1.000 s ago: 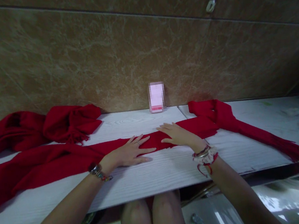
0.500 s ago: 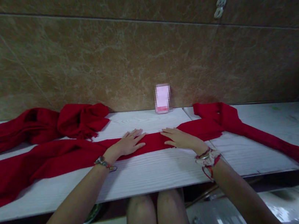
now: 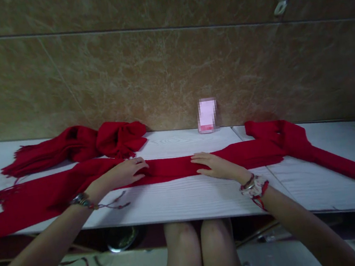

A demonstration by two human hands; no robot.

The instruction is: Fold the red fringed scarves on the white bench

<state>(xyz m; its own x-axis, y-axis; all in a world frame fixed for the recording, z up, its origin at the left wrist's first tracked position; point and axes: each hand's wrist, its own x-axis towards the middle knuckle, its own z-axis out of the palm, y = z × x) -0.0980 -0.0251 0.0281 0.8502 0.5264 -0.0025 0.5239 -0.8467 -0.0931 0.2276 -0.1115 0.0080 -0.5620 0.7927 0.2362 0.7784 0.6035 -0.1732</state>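
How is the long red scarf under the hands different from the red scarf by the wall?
The long scarf is spread flat across the table; the scarf by the wall is bunched and folded over. The left hand and right hand press on the long scarf; nothing touches the scarf by the wall. Both are red with fringed ends.

Left hand (image 3: 125,174) centre-left of frame, palm down, my fingers (image 3: 137,163) loosely spread, pointing right. Right hand (image 3: 218,167) just right of centre, flat, fingertips pointing left. Forearms (image 3: 42,253) enter from both lower corners, converging. Knees (image 3: 199,253) together, bottom centre.
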